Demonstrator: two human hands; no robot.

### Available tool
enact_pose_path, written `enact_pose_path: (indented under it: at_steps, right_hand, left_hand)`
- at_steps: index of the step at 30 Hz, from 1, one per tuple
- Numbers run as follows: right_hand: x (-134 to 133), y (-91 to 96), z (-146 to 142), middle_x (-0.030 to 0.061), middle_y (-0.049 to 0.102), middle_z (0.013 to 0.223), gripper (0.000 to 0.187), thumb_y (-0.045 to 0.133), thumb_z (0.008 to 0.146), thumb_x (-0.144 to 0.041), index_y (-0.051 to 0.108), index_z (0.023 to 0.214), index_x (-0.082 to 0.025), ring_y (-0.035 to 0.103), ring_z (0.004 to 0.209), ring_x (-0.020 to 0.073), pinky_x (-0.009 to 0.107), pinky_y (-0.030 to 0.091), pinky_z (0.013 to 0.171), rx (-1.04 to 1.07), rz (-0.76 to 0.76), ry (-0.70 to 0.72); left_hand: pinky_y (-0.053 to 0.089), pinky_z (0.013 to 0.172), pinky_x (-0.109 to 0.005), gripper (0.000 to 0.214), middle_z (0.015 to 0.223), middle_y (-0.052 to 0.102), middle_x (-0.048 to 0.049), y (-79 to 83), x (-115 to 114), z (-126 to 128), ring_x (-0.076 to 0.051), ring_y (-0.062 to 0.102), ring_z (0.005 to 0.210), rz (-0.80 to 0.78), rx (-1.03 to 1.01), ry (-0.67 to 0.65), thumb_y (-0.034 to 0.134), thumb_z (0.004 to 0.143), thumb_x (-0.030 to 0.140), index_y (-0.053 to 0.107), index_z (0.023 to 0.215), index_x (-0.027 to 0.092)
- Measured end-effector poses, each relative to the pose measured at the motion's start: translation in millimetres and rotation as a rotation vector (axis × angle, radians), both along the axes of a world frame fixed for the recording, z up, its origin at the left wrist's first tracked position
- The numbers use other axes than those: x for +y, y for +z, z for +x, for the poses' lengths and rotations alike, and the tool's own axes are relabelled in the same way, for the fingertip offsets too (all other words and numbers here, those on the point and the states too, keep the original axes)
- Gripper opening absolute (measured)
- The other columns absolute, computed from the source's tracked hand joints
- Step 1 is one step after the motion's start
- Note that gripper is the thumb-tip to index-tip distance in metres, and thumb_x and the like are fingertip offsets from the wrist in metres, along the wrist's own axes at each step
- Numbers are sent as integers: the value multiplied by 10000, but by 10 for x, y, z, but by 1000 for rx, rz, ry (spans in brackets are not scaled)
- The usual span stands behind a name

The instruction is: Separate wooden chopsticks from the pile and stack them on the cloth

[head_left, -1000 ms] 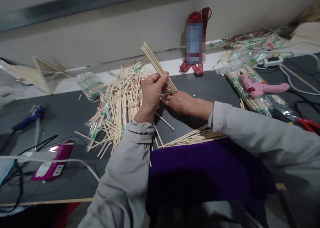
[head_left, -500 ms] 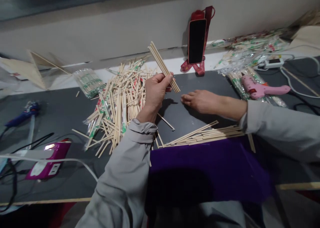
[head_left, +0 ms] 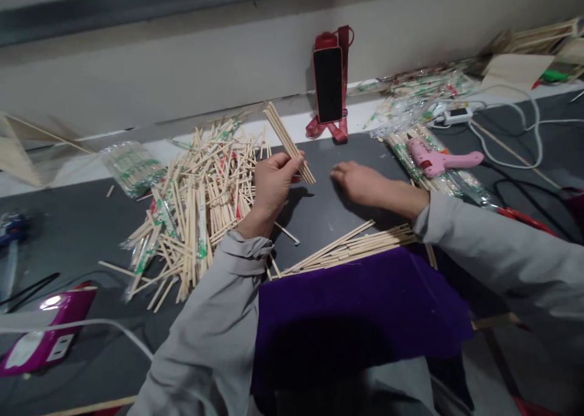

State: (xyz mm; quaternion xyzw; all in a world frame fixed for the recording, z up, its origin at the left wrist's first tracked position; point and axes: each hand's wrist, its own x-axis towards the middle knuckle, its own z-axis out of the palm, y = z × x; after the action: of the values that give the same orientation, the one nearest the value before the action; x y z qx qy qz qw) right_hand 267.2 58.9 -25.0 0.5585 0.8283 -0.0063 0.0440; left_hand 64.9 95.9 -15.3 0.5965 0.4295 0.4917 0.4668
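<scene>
A small bundle of wooden chopsticks (head_left: 279,130) slants up and to the left from my left hand (head_left: 274,182), which is closed around its lower part. The ends point down toward the grey tabletop. To its right, my right hand (head_left: 362,185) is palm down, low over the table, with its fingers bent and close together. Its undersides are hidden, so I cannot make out what the fingers hold, if anything. Loose chopsticks (head_left: 337,249) lie in a row along the purple cloth (head_left: 337,288) nearer to me. A big heap of chopsticks (head_left: 205,203), some in wrappers, spreads beside my left hand.
A phone (head_left: 328,84) leans on a red bottle (head_left: 325,39) by the wall. A pink glue gun (head_left: 440,159) lies on wrapped chopsticks to the right, near white cables. At left are a wrapped pack (head_left: 132,166) and a magenta power strip (head_left: 50,328).
The view has shifted to the right, so the table items appear further left. My left hand still grips the bundle, slightly lower in view. My right hand stays low over the table.
</scene>
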Motion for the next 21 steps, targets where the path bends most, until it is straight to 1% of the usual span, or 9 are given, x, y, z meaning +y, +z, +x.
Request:
enact_pose_path:
  at_steps: [2,4,6,9,11,13,17,19,21]
  right_hand:
    - [145,44,230,230,603,1146,373,374,858,-49,620,1138,-49,579,996,271,368,440,822,-68,12,-260]
    - [207,111,329,267,580,1176,396,346,861,-44,589,1173,-9,574,1027,305,402,441,833,-90,57,-350]
    - [163,141,238,233,557,1257,405,360,880,-73,569,1227,-56,564,1073,290,390,439,861,-58,83,-259]
    - [39,76,-64,146,539,1342,418,392,899,-110,561,1277,-163,550,1117,244,352,439,881,40,57,60]
    - [41,15,-163,134,525,1368,436,400,908,-121,545,1314,-187,539,1145,239,353,439,886,81,27,189]
    - [125,5,-96,157,550,1327,417,402,909,-121,567,1289,-164,558,1124,246,355,446,859,45,7,94]
    - [220,147,210,238,617,1131,375,354,886,-69,649,1117,-46,599,1050,316,383,452,777,-141,69,-303]
    - [123,199,228,230,627,1097,371,356,879,-74,650,1104,-63,619,996,311,374,451,731,-149,88,-307]
    - [-14,184,148,187,648,1051,335,381,891,-122,639,1105,-108,639,890,262,340,442,679,-79,48,-210]
  left_hand:
    - [508,548,-189,228,793,730,-49,-14,-8,19,-108,655,661,-11,4,-14,725,745,390,748,844,186]
    - [509,550,-192,236,796,732,-52,-24,-8,30,-114,658,669,-8,10,-18,728,741,393,751,853,186]
    - [509,552,-194,255,799,733,-52,-30,-4,32,-117,660,673,-12,10,-23,734,732,405,751,862,186]
    - [505,547,-194,260,815,732,-55,-37,1,29,-119,655,678,-18,6,-19,740,716,416,742,810,174]
    - [505,541,-196,262,830,732,-57,-38,1,27,-117,647,671,-11,10,-14,738,711,421,730,757,163]
    - [509,537,-198,266,833,731,-58,-36,-3,27,-114,639,660,-2,16,-15,737,710,423,722,730,158]
    - [510,532,-197,244,820,732,-59,-25,-13,32,-103,631,633,-7,23,-7,743,714,409,738,760,169]
    - [509,528,-198,242,811,732,-58,-25,-13,36,-105,634,628,-11,21,-5,750,713,409,746,786,178]
    - [510,529,-200,249,807,733,-58,-30,-12,41,-112,643,636,-14,10,-12,758,707,416,749,794,183]
